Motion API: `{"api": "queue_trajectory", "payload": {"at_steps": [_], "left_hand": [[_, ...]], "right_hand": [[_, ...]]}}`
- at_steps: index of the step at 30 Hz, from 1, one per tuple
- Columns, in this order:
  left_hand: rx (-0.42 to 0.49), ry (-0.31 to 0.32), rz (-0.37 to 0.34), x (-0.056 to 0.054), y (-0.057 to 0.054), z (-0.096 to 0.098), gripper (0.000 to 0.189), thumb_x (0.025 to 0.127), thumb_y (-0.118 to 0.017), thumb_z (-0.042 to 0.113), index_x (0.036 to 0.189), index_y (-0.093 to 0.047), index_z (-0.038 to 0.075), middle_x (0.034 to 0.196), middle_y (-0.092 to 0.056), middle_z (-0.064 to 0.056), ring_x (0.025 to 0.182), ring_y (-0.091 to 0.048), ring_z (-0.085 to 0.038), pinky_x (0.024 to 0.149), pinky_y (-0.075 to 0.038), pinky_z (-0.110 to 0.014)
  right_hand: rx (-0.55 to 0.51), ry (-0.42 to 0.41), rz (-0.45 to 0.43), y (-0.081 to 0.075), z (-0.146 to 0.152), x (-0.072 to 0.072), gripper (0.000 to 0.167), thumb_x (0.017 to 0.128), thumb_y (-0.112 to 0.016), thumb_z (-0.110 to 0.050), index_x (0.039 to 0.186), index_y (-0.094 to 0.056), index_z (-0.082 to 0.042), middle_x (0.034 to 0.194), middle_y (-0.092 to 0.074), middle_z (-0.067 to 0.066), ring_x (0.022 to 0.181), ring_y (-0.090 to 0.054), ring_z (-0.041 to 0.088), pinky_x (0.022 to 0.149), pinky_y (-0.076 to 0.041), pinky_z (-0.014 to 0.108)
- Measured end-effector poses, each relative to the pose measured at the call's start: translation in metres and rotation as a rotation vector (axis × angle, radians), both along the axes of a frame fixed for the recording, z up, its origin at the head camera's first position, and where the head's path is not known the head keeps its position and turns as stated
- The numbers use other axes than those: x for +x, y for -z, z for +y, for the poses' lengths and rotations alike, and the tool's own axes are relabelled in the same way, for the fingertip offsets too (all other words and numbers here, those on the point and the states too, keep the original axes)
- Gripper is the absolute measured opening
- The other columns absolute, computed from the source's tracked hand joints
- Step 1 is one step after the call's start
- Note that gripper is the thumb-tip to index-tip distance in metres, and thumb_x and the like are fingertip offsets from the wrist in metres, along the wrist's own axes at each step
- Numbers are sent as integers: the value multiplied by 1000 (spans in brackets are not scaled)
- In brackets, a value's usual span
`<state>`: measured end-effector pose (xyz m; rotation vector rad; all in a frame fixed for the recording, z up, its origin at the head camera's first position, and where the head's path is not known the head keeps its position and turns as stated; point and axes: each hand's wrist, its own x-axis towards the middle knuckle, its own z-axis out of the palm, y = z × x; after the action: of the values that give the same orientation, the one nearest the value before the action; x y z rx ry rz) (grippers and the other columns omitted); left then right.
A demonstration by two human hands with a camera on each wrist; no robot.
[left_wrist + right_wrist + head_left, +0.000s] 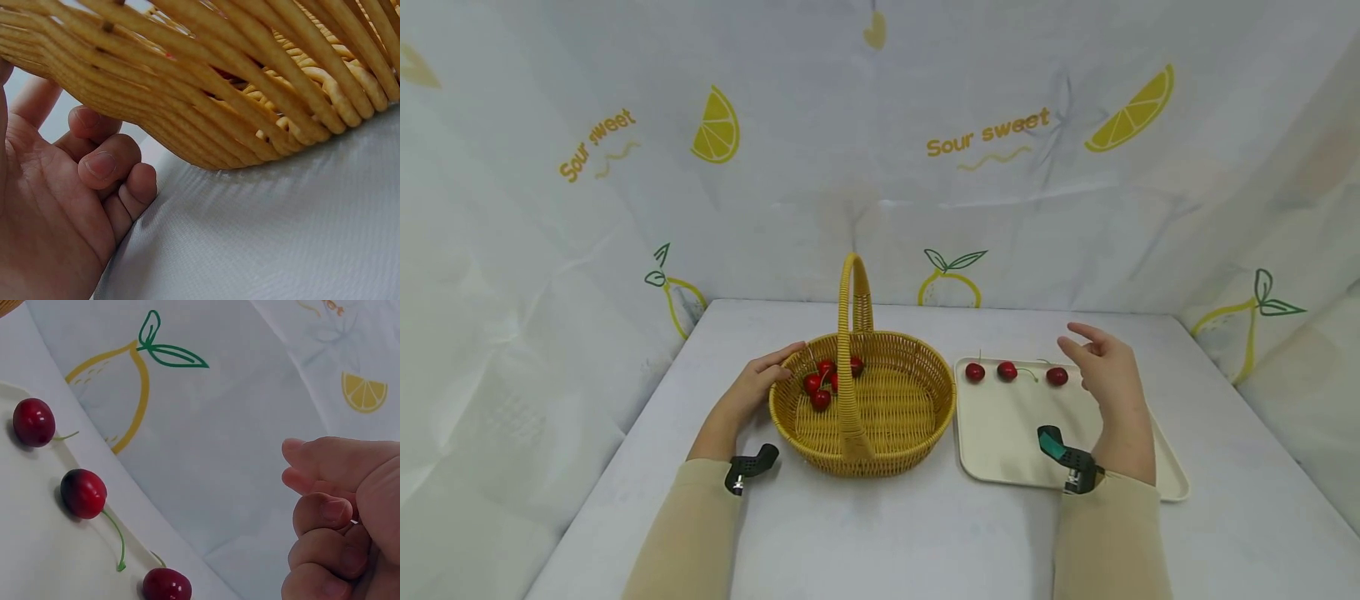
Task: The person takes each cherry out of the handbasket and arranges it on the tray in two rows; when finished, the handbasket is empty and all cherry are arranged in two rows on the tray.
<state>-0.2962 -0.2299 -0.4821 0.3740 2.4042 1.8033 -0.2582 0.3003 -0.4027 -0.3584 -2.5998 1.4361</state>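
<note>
At the left side of the yellow wicker basket [895,462], my left hand [756,385] holds the rim. In the left wrist view its smaller fingers [103,164] curl below the basket's woven side. Several red cherries [822,400] lie inside the basket, grouped on its left. My right hand [1108,371] is raised over the right part of the cream tray [1011,442], nothing in its fingers. Thumb and index finger stand slightly apart, the other fingers bent. Along the tray's back edge lie a left cherry [974,372], a middle cherry [1007,371] and a right cherry [1057,377], with green stems.
The basket's tall arched handle [846,358] rises over its middle. A white cloth covers the table [880,542]. Behind it hangs a white curtain [805,233] printed with lemons. A black wrist mount [1067,458] sticks out from the right wrist above the tray.
</note>
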Motion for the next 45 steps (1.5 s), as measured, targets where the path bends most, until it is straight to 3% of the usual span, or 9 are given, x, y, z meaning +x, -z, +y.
{"api": "queue_trajectory", "payload": {"at_steps": [7,12,18,22,25,31,34,41,45], "left_hand": [[-4,-6,-16,0,0,1,59,96,-49,12,154,-50,17,161,-41,-4,153,-26,-29,123,-16,-53],[-2,8,-25,7,-13,5,59,95,-50,8,154,-49,10,161,-40,-10,152,-26,-33,123,-16,-54],[-4,23,-20,20,-33,10,59,94,-50,7,153,-49,7,160,-40,-13,152,-25,-36,122,-17,-56],[-1,21,-24,21,-33,10,59,94,-50,7,153,-49,7,160,-41,-12,152,-25,-35,123,-16,-56],[-5,17,-27,20,-32,10,59,94,-50,7,153,-49,7,160,-41,-12,152,-26,-35,123,-17,-55],[-11,4,-20,4,-10,4,59,95,-49,8,154,-49,11,160,-40,-9,152,-26,-33,123,-16,-54],[-2,1,-10,-1,-1,1,59,95,-49,9,154,-49,14,161,-40,-6,153,-25,-31,123,-15,-53],[0,-4,13,-1,1,0,58,95,-51,12,153,-52,18,159,-44,-2,152,-28,-28,123,-17,-52],[1,1,17,-1,0,1,58,94,-51,11,152,-52,16,159,-44,-4,152,-29,-28,123,-19,-52]], "right_hand": [[8,50,-108,18,11,-2,63,103,-56,-45,157,-44,-15,101,-52,12,68,-48,19,61,-43,34],[1,55,-228,40,23,-6,64,104,-52,-42,156,-42,-7,140,-48,26,91,-51,29,73,-45,39],[16,47,-266,61,24,-15,55,103,-54,-32,148,-50,0,132,-50,25,88,-48,29,69,-44,38],[0,63,-278,64,18,-18,54,104,-54,-31,148,-50,0,147,-45,30,117,-46,40,96,-45,52],[3,60,-285,61,15,-17,56,105,-53,-32,151,-48,-1,152,-40,30,124,-43,42,105,-40,57],[38,27,-236,41,10,-15,59,105,-53,-38,153,-46,-4,141,-49,29,100,-52,34,77,-48,40],[42,8,-185,28,4,-14,61,104,-54,-40,154,-46,-7,136,-52,28,96,-53,33,73,-49,36],[-7,-43,-65,-4,-17,-7,60,102,-60,-43,153,-50,-13,93,-48,10,60,-43,15,55,-41,30],[-49,-97,7,-21,-32,3,60,101,-62,-43,151,-52,-12,84,-45,4,54,-38,12,51,-38,28]]}}
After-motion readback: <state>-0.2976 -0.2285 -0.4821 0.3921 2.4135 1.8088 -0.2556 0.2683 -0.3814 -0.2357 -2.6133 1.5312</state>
